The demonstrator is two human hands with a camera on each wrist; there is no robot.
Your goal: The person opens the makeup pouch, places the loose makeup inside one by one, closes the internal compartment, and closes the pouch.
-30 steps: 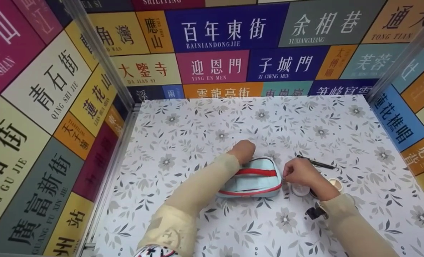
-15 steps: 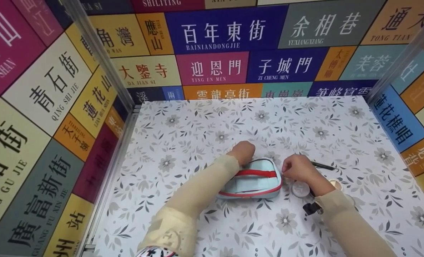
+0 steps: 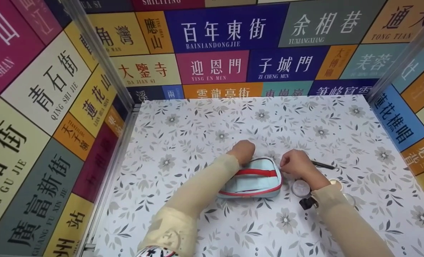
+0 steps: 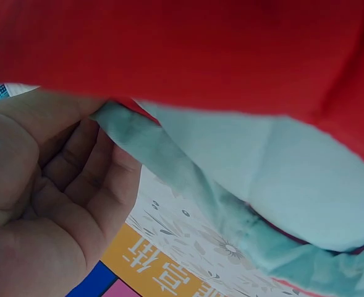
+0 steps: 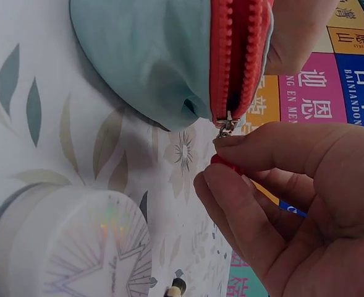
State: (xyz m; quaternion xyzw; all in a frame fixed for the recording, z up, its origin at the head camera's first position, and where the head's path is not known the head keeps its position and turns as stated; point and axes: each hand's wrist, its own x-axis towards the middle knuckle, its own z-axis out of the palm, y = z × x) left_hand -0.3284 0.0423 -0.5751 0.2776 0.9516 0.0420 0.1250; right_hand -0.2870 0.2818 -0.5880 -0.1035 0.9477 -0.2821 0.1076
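— The right hand point(image 3: 297, 162) has been shifted slightly farther along the right end of the pouch point(image 3: 247, 195); the pouch has been left in place.
— How much is done?
— The zip tab point(image 5: 224, 162) is pinched between thumb and fingers, but the pouch is still gaping; most of the zip point(image 5: 228, 55) seems unjoined. Whether it is being opened or closed cannot be told.
— And the left hand point(image 3: 245, 151)?
— It is curled at the far left corner, the edge nipped under its thumb. The pouch is set between both hands, left of the jar point(image 3: 301, 188).

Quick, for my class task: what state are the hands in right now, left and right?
Left hand: closed, pinching the pouch by its edge.
Right hand: closed, pinching the red zipper pull.
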